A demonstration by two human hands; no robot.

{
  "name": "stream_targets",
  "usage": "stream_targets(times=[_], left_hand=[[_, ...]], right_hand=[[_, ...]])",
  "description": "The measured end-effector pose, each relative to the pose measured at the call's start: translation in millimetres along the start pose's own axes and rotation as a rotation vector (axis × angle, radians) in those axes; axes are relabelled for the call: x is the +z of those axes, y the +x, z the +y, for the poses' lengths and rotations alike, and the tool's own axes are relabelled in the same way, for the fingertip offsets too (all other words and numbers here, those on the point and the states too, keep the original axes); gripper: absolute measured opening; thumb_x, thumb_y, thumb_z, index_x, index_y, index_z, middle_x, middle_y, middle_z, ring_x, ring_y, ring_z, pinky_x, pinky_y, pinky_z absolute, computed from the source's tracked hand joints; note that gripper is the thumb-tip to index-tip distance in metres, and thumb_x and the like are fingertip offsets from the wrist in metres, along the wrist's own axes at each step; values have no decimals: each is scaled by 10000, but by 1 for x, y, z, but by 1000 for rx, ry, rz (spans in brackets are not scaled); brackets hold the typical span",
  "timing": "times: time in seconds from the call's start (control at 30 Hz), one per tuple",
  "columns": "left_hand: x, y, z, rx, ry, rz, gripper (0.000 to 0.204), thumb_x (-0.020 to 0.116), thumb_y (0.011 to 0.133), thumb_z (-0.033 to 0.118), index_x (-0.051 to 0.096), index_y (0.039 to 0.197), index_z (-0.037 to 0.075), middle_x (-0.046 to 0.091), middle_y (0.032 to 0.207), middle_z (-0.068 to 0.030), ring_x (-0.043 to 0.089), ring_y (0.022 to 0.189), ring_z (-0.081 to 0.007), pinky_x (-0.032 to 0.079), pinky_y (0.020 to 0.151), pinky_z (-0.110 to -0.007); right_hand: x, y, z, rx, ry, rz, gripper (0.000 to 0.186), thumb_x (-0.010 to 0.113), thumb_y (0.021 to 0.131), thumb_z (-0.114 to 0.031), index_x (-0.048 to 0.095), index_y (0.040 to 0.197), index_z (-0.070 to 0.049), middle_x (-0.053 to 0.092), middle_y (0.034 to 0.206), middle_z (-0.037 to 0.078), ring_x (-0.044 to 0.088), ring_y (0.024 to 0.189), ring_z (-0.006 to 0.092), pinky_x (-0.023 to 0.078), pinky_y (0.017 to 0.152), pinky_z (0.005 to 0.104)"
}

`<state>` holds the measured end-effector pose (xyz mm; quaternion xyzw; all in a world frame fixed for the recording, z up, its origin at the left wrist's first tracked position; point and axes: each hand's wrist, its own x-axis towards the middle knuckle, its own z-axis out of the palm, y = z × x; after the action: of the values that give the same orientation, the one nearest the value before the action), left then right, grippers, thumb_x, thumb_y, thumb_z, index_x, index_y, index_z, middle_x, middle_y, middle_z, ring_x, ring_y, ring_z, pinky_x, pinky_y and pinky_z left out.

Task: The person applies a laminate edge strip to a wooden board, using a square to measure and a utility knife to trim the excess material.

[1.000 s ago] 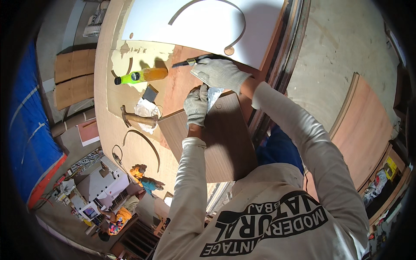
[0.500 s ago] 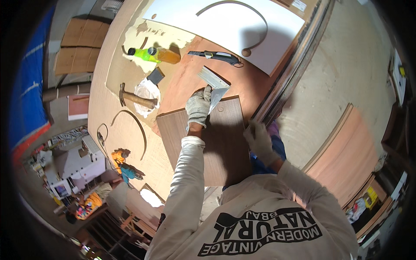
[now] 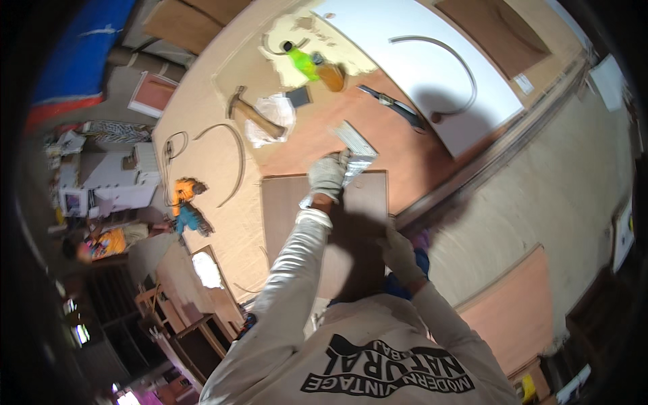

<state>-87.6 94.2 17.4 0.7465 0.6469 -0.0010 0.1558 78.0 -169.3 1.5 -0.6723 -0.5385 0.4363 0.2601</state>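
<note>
My left hand (image 3: pixel 327 174), in a pale work glove, is closed round a small metal square (image 3: pixel 359 154) with a ridged, silvery stock. It is over the far edge of a brown wood-grain board (image 3: pixel 290 209), which lies on the workbench close to my body. My right hand (image 3: pixel 403 256), also gloved, is closed at the board's right edge; its fingertips are partly lost in shadow and blur. Beyond the square lies a utility knife (image 3: pixel 395 108) with a dark handle. A claw hammer (image 3: pixel 260 120) rests on a crumpled white cloth (image 3: pixel 277 108) to the left.
A green bottle (image 3: pixel 302 62) and an amber bottle (image 3: pixel 331 77) stand or lie at the far left, near a dark block (image 3: pixel 298 97). A white panel (image 3: pixel 432 88) carries a curved strip. An orange and teal power tool (image 3: pixel 189 209) sits at the bench's left edge.
The whole view has turned clockwise. My right hand has come in against the board's right edge. My left hand keeps hold of the metal square near the far edge.
</note>
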Motion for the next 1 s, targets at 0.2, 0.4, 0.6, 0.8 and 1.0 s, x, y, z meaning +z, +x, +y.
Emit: stream_targets(times=[0.2,0.4,0.6,0.8,1.0], left_hand=[[-8,4,9,62,61,28,571,408,1110,574,810,1110,169,787,1068,-166,741,973,-408,572,879,-541],[13,-12,-6,203,94,237,442,529,1087,490,771,1038,124,751,938,-144,724,887,-388,569,766,-527],[18,3,0,132,71,199,463,552,1079,453,743,874,84,741,873,-165,720,816,-398,572,729,-531],[23,3,-9,144,99,316,414,585,1056,402,728,856,69,726,848,-194,709,770,-416,567,712,-530],[20,1,-7,194,207,341,407,590,1053,390,716,848,62,721,845,-169,711,773,-390,566,700,-519]], right_hand=[[-55,51,-5,-75,-238,-4,407,645,1004,-226,673,1384,-83,743,1075,213,705,962,464,565,856,533],[-103,203,-75,-211,-76,150,483,647,1000,-368,629,1355,-40,687,1268,234,656,1189,423,524,1004,518],[-83,263,-101,-340,-228,-33,514,733,957,-349,532,1349,-84,649,1216,301,696,1089,467,573,890,565],[-67,268,-108,-406,-296,36,498,725,940,-307,559,1361,-102,664,1209,282,700,1080,442,579,885,549],[-67,276,-111,-422,-406,71,564,745,906,-350,566,1382,-106,705,1148,233,687,1090,408,578,874,540]])
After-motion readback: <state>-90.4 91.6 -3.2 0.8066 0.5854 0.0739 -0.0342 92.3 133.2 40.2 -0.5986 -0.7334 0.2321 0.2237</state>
